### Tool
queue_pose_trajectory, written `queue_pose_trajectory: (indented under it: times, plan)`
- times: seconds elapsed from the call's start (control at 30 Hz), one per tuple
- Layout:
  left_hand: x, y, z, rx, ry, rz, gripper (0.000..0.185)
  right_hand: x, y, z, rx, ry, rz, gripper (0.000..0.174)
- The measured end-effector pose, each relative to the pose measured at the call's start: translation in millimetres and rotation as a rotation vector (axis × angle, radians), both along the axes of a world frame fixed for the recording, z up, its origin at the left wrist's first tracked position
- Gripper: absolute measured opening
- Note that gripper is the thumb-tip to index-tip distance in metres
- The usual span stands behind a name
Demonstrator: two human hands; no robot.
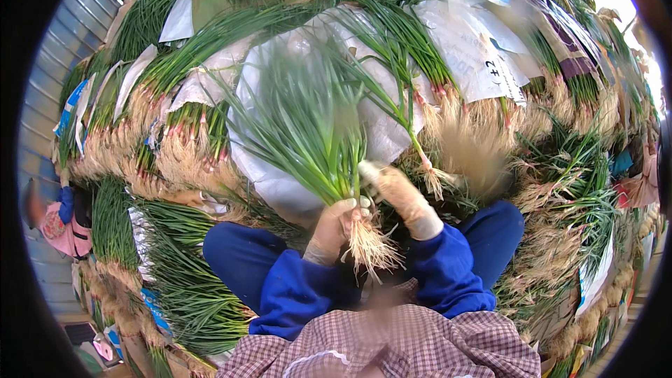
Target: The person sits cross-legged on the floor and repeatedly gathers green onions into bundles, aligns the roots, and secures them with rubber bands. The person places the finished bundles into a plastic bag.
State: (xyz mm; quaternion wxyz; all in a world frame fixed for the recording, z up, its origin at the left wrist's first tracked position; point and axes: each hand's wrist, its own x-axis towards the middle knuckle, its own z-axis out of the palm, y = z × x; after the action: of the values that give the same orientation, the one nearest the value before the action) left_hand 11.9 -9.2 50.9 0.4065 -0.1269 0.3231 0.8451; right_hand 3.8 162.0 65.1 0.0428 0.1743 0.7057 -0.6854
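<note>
A bunch of green-leaved allium plants (pixel 315 136) stands upright before me, its pale stringy roots (pixel 370 244) hanging down. My left hand (pixel 336 220), in a pale glove, is closed around the stems just above the roots. Beside the same stems, at their right, is my right hand (pixel 394 189), gloved too; its fingertips are near the leaf bases, and whether they grip any stem cannot be told. A few separate plants (pixel 425 160) with roots lie right of the bunch, over a white plastic sheet (pixel 388 131).
Rows of similar plants (pixel 184 152) lie beyond, partly under plastic sheets (pixel 467 47). More leaves (pixel 194 273) are heaped at my left, and a loose pile with roots (pixel 551 220) at my right. Another person (pixel 65 220) is at the far left, by a corrugated metal wall (pixel 68 42).
</note>
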Motion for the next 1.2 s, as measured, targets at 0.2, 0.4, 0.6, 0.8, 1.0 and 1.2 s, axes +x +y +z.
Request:
queue_pose_trajectory:
  times: [0.2,0.4,0.6,0.8,1.0,1.2]
  plan:
    - [8.5,-14.6,-0.4,-0.407,0.268,-0.104,0.027,25.5,-36.9,-31.4,0.543,0.183,0.055,0.028]
    - [12.7,-40.2,-16.7,-0.223,0.030,-0.001,0.023,51.1,-9.0,27.3,0.195,0.301,-0.247,0.019]
    - [-1.6,-52.3,10.9,-0.100,0.102,-0.151,0.024,35.9,-36.9,-8.2,-0.160,0.102,0.225,0.031]
    - [-1.3,-76.7,23.0,-0.269,0.074,0.001,0.030,100.4,30.4,61.0,-0.212,0.020,0.264,0.016]
    - [28.4,-31.7,6.4,-0.219,0.202,-0.229,0.021,87.2,-6.0,23.3,0.235,0.278,0.448,0.011]
    - [20.6,-59.3,29.5,-0.143,0.190,-0.286,0.057,83.6,25.9,47.1,-0.046,0.066,0.291,0.016]
